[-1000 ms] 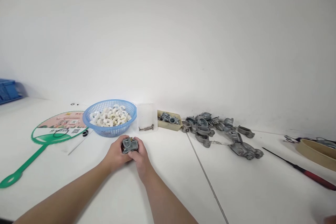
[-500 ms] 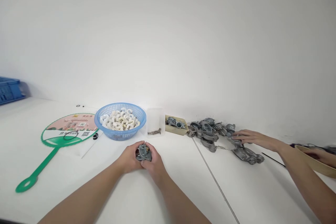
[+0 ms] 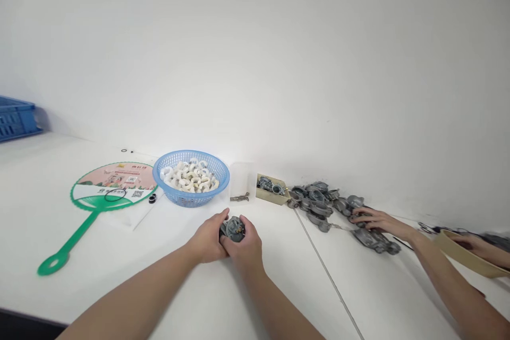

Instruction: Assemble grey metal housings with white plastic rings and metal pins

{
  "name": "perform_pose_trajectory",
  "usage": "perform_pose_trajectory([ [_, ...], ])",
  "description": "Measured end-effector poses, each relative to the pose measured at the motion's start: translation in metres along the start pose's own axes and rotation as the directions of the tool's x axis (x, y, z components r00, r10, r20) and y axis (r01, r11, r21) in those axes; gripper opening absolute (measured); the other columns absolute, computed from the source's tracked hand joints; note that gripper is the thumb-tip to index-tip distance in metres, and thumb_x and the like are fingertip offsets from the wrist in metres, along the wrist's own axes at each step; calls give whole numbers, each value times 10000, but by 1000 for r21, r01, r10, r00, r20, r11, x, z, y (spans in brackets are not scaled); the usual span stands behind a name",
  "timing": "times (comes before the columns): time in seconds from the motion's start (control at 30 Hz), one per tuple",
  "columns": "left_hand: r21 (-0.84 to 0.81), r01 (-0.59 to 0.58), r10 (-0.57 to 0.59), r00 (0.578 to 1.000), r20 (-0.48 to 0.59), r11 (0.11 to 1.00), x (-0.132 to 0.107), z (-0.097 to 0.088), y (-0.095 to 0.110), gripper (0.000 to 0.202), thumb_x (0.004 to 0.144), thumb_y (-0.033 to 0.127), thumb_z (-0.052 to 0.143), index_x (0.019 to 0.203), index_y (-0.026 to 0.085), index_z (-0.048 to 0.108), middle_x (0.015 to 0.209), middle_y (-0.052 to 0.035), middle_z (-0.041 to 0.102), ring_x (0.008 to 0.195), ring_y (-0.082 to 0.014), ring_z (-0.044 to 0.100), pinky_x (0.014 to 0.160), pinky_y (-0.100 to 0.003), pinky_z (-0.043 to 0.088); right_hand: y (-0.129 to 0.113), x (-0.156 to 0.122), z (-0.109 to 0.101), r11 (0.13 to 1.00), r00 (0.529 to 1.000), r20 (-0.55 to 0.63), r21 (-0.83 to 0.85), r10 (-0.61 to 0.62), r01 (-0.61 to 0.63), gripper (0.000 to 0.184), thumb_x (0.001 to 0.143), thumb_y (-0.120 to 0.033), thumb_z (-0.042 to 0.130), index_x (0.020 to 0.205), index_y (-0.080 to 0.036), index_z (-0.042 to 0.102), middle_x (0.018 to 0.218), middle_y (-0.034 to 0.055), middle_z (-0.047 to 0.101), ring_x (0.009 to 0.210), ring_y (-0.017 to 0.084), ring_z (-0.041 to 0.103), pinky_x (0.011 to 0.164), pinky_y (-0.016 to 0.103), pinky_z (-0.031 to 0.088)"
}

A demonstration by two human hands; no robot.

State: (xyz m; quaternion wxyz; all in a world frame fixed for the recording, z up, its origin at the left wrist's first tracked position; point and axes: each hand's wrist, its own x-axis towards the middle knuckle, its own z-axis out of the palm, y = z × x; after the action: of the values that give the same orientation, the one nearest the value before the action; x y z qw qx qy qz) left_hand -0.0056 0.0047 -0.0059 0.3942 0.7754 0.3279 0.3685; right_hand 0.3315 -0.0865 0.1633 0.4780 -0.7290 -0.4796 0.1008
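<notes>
Since the earlier frame, the carburetor body (image 3: pixel 233 229) had turned between the person's hands and shifted a little to the right, now showing a round bore and small brass fittings. The left hand (image 3: pixel 207 237) cupped it from the side, its fingers wrapped around the casting, while the right hand (image 3: pixel 244 248) closed over it from below and to the right. Both hands were clenched firmly on it, just above the white table (image 3: pixel 378 297).

At 11 o'clock from the hands stood a blue plastic basket (image 3: pixel 217 162) filled with white rings (image 3: pixel 189 178). Around 12 o'clock, a clear plastic box (image 3: pixel 241 178) held small metal pieces (image 3: pixel 239 197), and just past it, near 1 o'clock, sat a cardboard tray (image 3: pixel 271 189) of metal parts. A loose pile of gray metal castings (image 3: pixel 322 207) spread toward 2 o'clock.

At 3 o'clock, a co-worker's hand (image 3: pixel 378 220) rested on that pile, and the co-worker's other hand (image 3: pixel 474 244) lay on a tan round tray (image 3: pixel 466 257). A green-handled paper fan (image 3: pixel 113 186) lay at 10 o'clock, and a blue crate (image 3: pixel 16 119) sat farther off in the same direction.
</notes>
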Motion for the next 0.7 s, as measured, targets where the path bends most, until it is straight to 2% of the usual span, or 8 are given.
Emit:
perform_pose_trajectory([
  [0.03,43,2,-1,1000,-25,999,-1,2,3,923,542,252,720,1386,183,353,1305,-145,499,1180,-348,485,1001,-454,398,-5,-17,21,1000,1000,13,-3,-20,20,367,870,-409,510,1161,-190,551,1209,75,548,1104,246,529,909,474,454],
  [0.07,84,-1,5,999,-42,997,-2,4,7,848,552,240,703,1346,179,412,1251,-139,537,1134,-337,519,975,-445,417,-8,-33,43,1000,999,35,-12,-28,28,298,895,-400,497,1148,-257,558,1223,74,539,1053,196,541,872,385,488],
  [0.1,115,-9,15,998,-53,993,-2,5,11,757,566,222,683,1293,184,474,1182,-126,577,1076,-320,553,937,-427,442,-10,-49,68,999,997,63,-15,-43,44,329,894,-349,526,1169,-168,536,1190,79,549,1013,200,569,852,405,494],
  [0.23,157,-41,52,996,-69,987,-5,6,23,494,603,167,629,1093,224,603,960,-69,638,890,-256,604,787,-362,483,-13,-99,163,997,984,167,-34,-60,67,322,895,-342,527,1164,-166,538,1176,76,556,995,195,576,841,397,500],
  [0.33,159,-39,52,996,-75,986,-6,4,25,467,608,153,616,1070,221,605,939,-66,639,865,-246,598,761,-351,476,-15,-121,209,996,977,201,-47,-66,77,465,808,-365,619,1218,-170,519,1217,107,551,1087,237,544,929,420,454],
  [0.4,162,-33,46,996,-76,986,-5,3,24,474,611,153,613,1080,220,599,954,-72,635,874,-250,595,764,-353,471,-15,-128,224,996,985,168,-69,-49,61,662,677,-375,698,1263,-147,494,1253,129,538,1155,284,503,991,421,407],
  [0.47,168,-29,41,997,-70,985,-5,3,22,493,609,160,617,1098,220,591,974,-79,629,887,-259,593,770,-358,466,-13,-130,229,996,988,152,-78,-34,46,748,619,-401,700,1280,-128,481,1266,137,534,1178,303,486,1012,419,383],
  [0.7,149,-37,47,997,-62,988,-4,3,19,477,637,170,595,1111,229,587,1010,-69,634,937,-263,585,807,-357,459,-8,-125,227,995,980,185,-57,-72,84,715,651,-481,650,1251,-118,509,1218,132,560,1154,290,506,991,376,389],
])
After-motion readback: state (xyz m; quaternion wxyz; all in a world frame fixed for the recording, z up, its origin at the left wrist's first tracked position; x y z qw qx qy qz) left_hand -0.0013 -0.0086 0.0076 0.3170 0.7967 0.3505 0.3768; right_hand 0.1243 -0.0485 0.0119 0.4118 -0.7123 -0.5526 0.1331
